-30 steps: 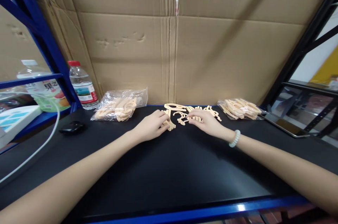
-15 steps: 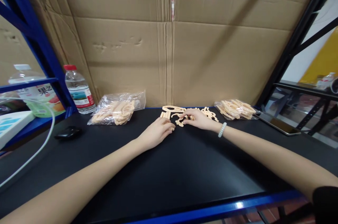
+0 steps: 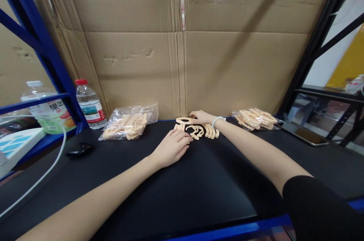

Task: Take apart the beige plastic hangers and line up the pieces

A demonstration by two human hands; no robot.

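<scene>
My left hand (image 3: 173,147) rests on the black table with its fingers curled together at the near left edge of a group of pale, wood-like cut pieces. Whatever lies under its fingertips is hidden. Just beyond it stand short straight pieces (image 3: 179,127) side by side. My right hand (image 3: 202,117), with a beaded bracelet at the wrist, reaches over the group. Its fingers close at the right end of a long pale piece with an oval opening (image 3: 183,121). Curved pieces (image 3: 197,132) lie between the hands, and a row of arched pieces (image 3: 211,131) sits below the right wrist.
Clear bags of similar pieces lie at left (image 3: 129,123) and right (image 3: 254,118). A red-capped water bottle (image 3: 90,106), a black mouse (image 3: 79,150) and a white cable (image 3: 54,169) are at left. A flat tablet-like device (image 3: 304,135) lies at right. Cardboard (image 3: 136,66) walls the back.
My right hand has moved from the curved pieces up and back to the long piece. The arched pieces now show in a row. My left hand stays nearly in place, and the view has tilted up.
</scene>
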